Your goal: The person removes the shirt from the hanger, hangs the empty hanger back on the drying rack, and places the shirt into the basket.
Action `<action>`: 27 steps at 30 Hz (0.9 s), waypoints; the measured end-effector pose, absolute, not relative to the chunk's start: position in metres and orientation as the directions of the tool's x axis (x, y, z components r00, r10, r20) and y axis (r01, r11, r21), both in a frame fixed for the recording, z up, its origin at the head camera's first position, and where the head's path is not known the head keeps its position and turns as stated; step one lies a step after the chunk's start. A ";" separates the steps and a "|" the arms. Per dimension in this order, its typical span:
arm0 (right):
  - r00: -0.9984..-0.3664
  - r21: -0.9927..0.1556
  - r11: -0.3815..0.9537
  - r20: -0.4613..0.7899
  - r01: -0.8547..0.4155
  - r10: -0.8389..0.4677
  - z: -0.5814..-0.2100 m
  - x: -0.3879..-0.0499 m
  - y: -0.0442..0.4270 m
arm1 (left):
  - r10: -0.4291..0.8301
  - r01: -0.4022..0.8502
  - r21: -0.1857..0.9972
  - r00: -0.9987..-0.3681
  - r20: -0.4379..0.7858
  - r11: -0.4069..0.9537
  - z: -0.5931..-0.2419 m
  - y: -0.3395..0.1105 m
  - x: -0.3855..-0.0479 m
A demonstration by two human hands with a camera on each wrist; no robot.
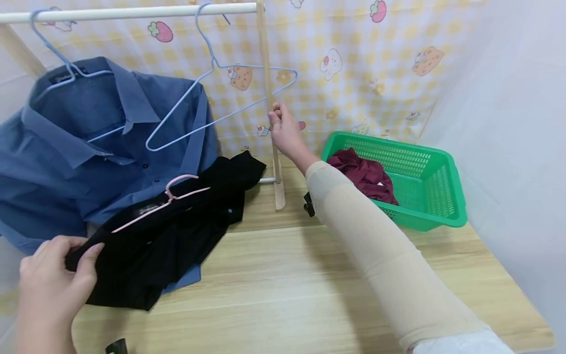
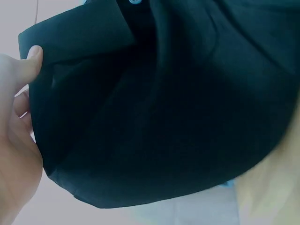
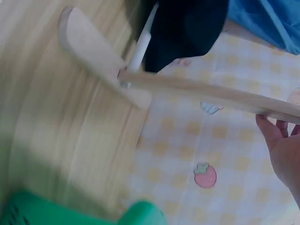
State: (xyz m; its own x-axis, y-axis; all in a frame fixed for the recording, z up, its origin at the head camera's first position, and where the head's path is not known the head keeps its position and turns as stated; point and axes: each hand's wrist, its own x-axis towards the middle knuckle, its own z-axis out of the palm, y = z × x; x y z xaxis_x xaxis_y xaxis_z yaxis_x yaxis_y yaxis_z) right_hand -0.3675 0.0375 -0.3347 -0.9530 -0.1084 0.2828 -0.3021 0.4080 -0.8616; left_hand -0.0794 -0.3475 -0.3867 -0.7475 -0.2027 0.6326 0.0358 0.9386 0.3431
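The left hand (image 1: pixel 57 282) pinches one end of a black shirt (image 1: pixel 163 246), thumb on top; in the left wrist view the dark cloth (image 2: pixel 154 117) hangs from that hand (image 2: pixel 18 108). A pink hanger (image 1: pixel 170 196) lies at the shirt's neck, its hook pointing right. The right hand (image 1: pixel 287 130) grips the wooden upright (image 1: pixel 267 73) of the rack, seen also in the right wrist view, where fingers of the hand (image 3: pixel 286 150) touch the wooden bar (image 3: pixel 211 93).
A blue shirt (image 1: pixel 66 162) on a blue hanger and a bare blue hanger (image 1: pixel 212 64) hang from the white rail (image 1: pixel 132 12). At the right stands a green basket (image 1: pixel 457 196) holding a maroon garment (image 1: pixel 364 177). A small black object (image 1: pixel 116 346) lies near the table's front edge.
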 end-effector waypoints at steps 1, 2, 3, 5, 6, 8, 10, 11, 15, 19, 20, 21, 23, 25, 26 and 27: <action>-0.959 -0.872 0.398 0.268 -0.284 -0.096 -0.335 -0.364 0.039 | -0.176 0.067 0.331 -0.739 0.650 0.941 -0.384 -0.344 -0.080; -0.965 -0.877 0.404 0.249 -0.260 -0.081 -0.335 -0.360 0.040 | -0.148 0.101 0.317 -0.727 0.671 0.943 -0.381 -0.342 -0.080; -0.971 -0.877 0.420 0.229 -0.234 -0.064 -0.336 -0.354 0.041 | -0.114 0.139 0.298 -0.712 0.693 0.945 -0.378 -0.339 -0.081; -0.982 -0.859 0.479 0.183 -0.180 -0.041 -0.340 -0.338 0.041 | -0.049 0.200 0.248 -0.677 0.734 0.948 -0.371 -0.334 -0.082; -0.983 -0.836 0.519 0.176 -0.178 -0.053 -0.343 -0.329 0.040 | -0.024 0.227 0.228 -0.656 0.755 0.947 -0.367 -0.331 -0.083; -0.977 -0.779 0.589 0.166 -0.214 -0.136 -0.349 -0.309 0.039 | 0.023 0.269 0.181 -0.613 0.789 0.946 -0.359 -0.325 -0.085; -0.947 -0.729 0.616 0.144 -0.297 -0.287 -0.354 -0.289 0.039 | 0.037 0.286 0.159 -0.577 0.816 0.945 -0.350 -0.319 -0.087; -0.922 -0.703 0.623 0.128 -0.344 -0.365 -0.356 -0.280 0.040 | 0.037 0.292 0.156 -0.560 0.828 0.944 -0.347 -0.315 -0.088; -0.834 -0.659 0.603 0.069 -0.449 -0.547 -0.357 -0.249 0.051 | 0.010 0.280 0.167 -0.537 0.844 0.945 -0.333 -0.304 -0.091; -0.844 -0.623 0.605 0.181 -0.496 -0.506 -0.344 -0.231 0.074 | 0.003 0.345 0.197 -0.502 0.865 0.918 -0.321 -0.291 -0.097; -0.850 -0.615 0.606 0.229 -0.504 -0.474 -0.339 -0.227 0.081 | -0.004 0.370 0.212 -0.490 0.872 0.904 -0.319 -0.287 -0.100; -0.857 -0.607 0.613 0.274 -0.506 -0.436 -0.333 -0.223 0.089 | -0.014 0.396 0.231 -0.480 0.877 0.889 -0.317 -0.284 -0.103; -0.859 -0.604 0.610 0.371 -0.512 -0.353 -0.322 -0.215 0.103 | -0.034 0.429 0.259 -0.466 0.884 0.865 -0.312 -0.275 -0.109; -0.840 -0.609 0.590 0.472 -0.530 -0.268 -0.310 -0.206 0.116 | -0.067 0.434 0.292 -0.463 0.884 0.852 -0.307 -0.265 -0.115; -0.822 -0.599 0.586 0.521 -0.545 -0.231 -0.304 -0.202 0.122 | -0.092 0.428 0.313 -0.462 0.882 0.848 -0.304 -0.260 -0.117; -0.797 -0.582 0.586 0.570 -0.564 -0.200 -0.298 -0.198 0.128 | -0.121 0.423 0.335 -0.456 0.882 0.842 -0.300 -0.254 -0.119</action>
State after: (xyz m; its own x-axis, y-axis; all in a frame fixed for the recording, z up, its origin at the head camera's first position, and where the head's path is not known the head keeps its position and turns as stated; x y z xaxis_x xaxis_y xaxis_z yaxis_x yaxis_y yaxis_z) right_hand -0.1985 0.1284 -0.2976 -0.7967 -0.1998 0.5705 -0.5638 0.5857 -0.5823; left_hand -0.1194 -0.2537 -0.3003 -0.4561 -0.1214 0.8816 0.4228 0.8422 0.3347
